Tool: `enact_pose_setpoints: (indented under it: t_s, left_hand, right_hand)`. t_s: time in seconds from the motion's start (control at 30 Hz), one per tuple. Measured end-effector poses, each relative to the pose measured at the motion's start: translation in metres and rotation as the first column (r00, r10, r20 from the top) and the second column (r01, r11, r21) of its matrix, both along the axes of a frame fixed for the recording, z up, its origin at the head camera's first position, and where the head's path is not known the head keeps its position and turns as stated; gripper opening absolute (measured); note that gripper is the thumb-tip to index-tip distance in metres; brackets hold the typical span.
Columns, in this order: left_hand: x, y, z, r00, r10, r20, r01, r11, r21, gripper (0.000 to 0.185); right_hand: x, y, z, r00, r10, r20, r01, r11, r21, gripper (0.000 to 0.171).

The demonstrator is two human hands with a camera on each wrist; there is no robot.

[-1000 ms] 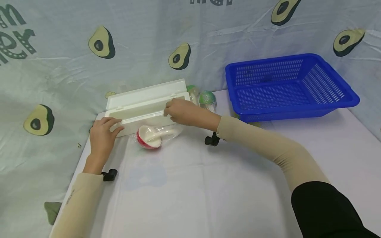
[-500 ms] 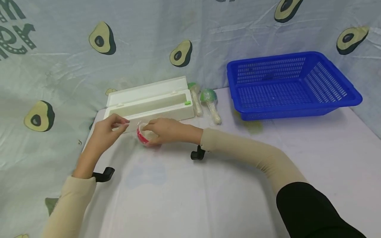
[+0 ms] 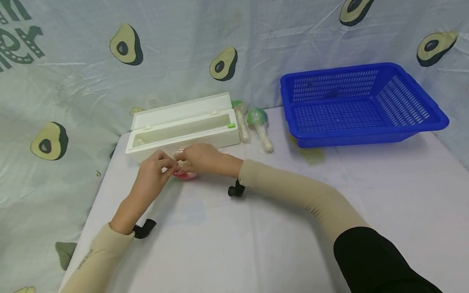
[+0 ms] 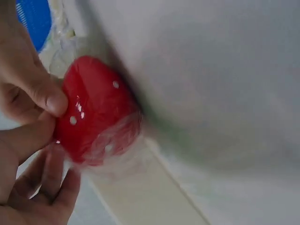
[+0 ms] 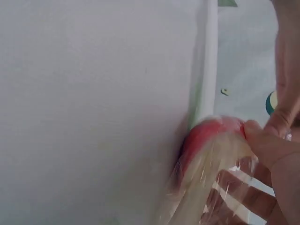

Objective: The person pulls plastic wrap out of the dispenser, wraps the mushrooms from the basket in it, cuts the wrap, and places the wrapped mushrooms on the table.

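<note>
left hand (image 3: 155, 173) – now joined right hand (image 3: 199, 158) | both pinch red mushroom (image 4: 96, 117)

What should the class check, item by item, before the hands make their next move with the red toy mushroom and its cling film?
1. Both hands on the mushroom: ok; left hand and right hand pinch the red mushroom.
2. Film round the cap: ok, cling film clings to it.
3. Film fully sealed: cannot tell.
4. White dispenser box lid up: ok.
5. Blue basket free to receive: ok, nothing shows inside.
6. Green mushrooms out of the way: ok, beside the box.
</note>
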State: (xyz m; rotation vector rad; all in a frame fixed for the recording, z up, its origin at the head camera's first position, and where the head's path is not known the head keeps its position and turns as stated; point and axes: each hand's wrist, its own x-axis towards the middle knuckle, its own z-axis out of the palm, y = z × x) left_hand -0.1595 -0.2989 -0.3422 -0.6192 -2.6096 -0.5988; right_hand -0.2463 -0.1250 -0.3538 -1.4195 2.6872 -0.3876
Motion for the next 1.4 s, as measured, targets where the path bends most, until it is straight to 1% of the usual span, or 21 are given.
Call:
enact_pose_setpoints:
  t_s: [0.07, 0.13, 0.17, 0.23, 0.27, 0.3, 0.4, 0.5, 0.57, 0.63, 0.7, 0.77, 0.8, 0.83, 0.9, 1.0, 1.07, 1.17, 1.23, 1.3, 1.4]
  left_hand:
    - [0.000, 0.002, -0.002, 0.999, -0.037, 0.028, 0.038, 0.998, -0.055, 0.005]
    - [-0.002, 0.002, -0.002, 0.997, -0.068, 0.044, 0.073, 0.991, -0.110, 0.008]
    - [-0.002, 0.002, -0.003, 0.995, -0.085, 0.046, 0.090, 0.987, -0.131, 0.011]
    - [-0.003, 0.000, -0.004, 0.992, -0.115, 0.043, 0.120, 0.979, -0.162, 0.015]
    - [-0.004, -0.001, -0.005, 0.991, -0.128, 0.037, 0.132, 0.976, -0.171, 0.016]
    - [-0.005, -0.002, -0.005, 0.990, -0.136, 0.034, 0.140, 0.975, -0.175, 0.017]
    - [-0.009, -0.002, -0.006, 0.985, -0.168, 0.028, 0.170, 0.966, -0.197, 0.014]
    - [-0.015, 0.003, -0.003, 0.980, -0.195, 0.039, 0.199, 0.953, -0.230, 0.009]
    - [-0.018, 0.007, -0.001, 0.980, -0.184, 0.072, 0.195, 0.959, -0.207, 0.013]
    - [-0.020, 0.010, 0.000, 0.985, -0.149, 0.084, 0.159, 0.978, -0.136, 0.017]
    - [-0.022, 0.011, 0.001, 0.989, -0.107, 0.099, 0.112, 0.993, -0.038, 0.025]
    - [-0.024, 0.009, 0.004, 0.990, -0.086, 0.116, 0.080, 0.995, 0.054, 0.036]
    - [-0.026, 0.007, 0.005, 0.989, -0.082, 0.123, 0.073, 0.994, 0.077, 0.041]
    - [-0.027, 0.005, 0.006, 0.987, -0.084, 0.137, 0.074, 0.994, 0.079, 0.047]
    - [-0.031, 0.002, 0.008, 0.976, -0.089, 0.200, 0.082, 0.996, 0.045, 0.054]
    - [-0.040, 0.002, 0.006, 0.958, -0.115, 0.262, 0.128, 0.991, -0.032, 0.052]
    - [-0.045, 0.007, 0.003, 0.954, -0.131, 0.269, 0.150, 0.987, -0.054, 0.047]
    - [-0.051, 0.018, -0.002, 0.964, -0.146, 0.222, 0.158, 0.987, -0.037, 0.037]
    - [-0.053, 0.026, -0.005, 0.971, -0.140, 0.192, 0.149, 0.988, -0.031, 0.034]
    - [-0.053, 0.033, -0.006, 0.976, -0.114, 0.183, 0.126, 0.990, -0.055, 0.034]
    - [-0.055, 0.041, -0.006, 0.975, -0.073, 0.211, 0.096, 0.990, -0.103, 0.044]
  right_hand:
    - [-0.006, 0.006, 0.004, 0.997, 0.023, 0.073, -0.022, 1.000, -0.017, 0.046]
    - [-0.013, 0.012, 0.010, 0.995, 0.042, 0.095, -0.038, 0.998, -0.046, 0.041]
    - [-0.016, 0.015, 0.014, 0.995, 0.048, 0.085, -0.043, 0.997, -0.056, 0.038]
    - [-0.020, 0.018, 0.021, 0.997, 0.058, 0.051, -0.055, 0.997, -0.063, 0.035]
    - [-0.022, 0.019, 0.023, 0.998, 0.064, 0.009, -0.063, 0.997, -0.051, 0.035]
    - [-0.023, 0.019, 0.024, 0.997, 0.070, -0.033, -0.071, 0.997, -0.029, 0.036]
    - [-0.023, 0.018, 0.025, 0.990, 0.090, -0.112, -0.083, 0.994, 0.065, 0.042]
    - [-0.022, 0.017, 0.024, 0.982, 0.053, -0.180, -0.031, 0.992, 0.121, 0.032]
    - [-0.020, 0.017, 0.022, 0.980, 0.011, -0.200, 0.016, 0.991, 0.130, 0.022]
    - [-0.019, 0.019, 0.020, 0.982, -0.038, -0.183, 0.061, 0.990, 0.124, 0.010]
    - [-0.018, 0.022, 0.020, 0.987, -0.075, -0.142, 0.091, 0.989, 0.113, 0.007]
    - [-0.018, 0.024, 0.021, 0.990, -0.096, -0.103, 0.106, 0.990, 0.094, 0.012]
    - [-0.019, 0.026, 0.021, 0.991, -0.101, -0.090, 0.109, 0.991, 0.082, 0.014]
    - [-0.019, 0.029, 0.021, 0.992, -0.104, -0.079, 0.109, 0.992, 0.065, 0.017]
    - [-0.022, 0.034, 0.022, 0.992, -0.109, -0.068, 0.111, 0.993, 0.026, 0.018]
    - [-0.026, 0.044, 0.022, 0.993, -0.112, -0.028, 0.110, 0.992, -0.055, 0.014]
    - [-0.028, 0.050, 0.024, 0.994, -0.112, 0.016, 0.113, 0.987, -0.111, 0.011]
    - [-0.028, 0.058, 0.028, 0.988, -0.104, 0.111, 0.122, 0.978, -0.167, 0.012]
    - [-0.027, 0.061, 0.029, 0.973, -0.098, 0.209, 0.138, 0.973, -0.183, 0.013]
    - [-0.025, 0.064, 0.028, 0.946, -0.084, 0.314, 0.155, 0.966, -0.207, 0.015]
    - [-0.021, 0.067, 0.023, 0.879, -0.071, 0.471, 0.213, 0.943, -0.257, 0.015]
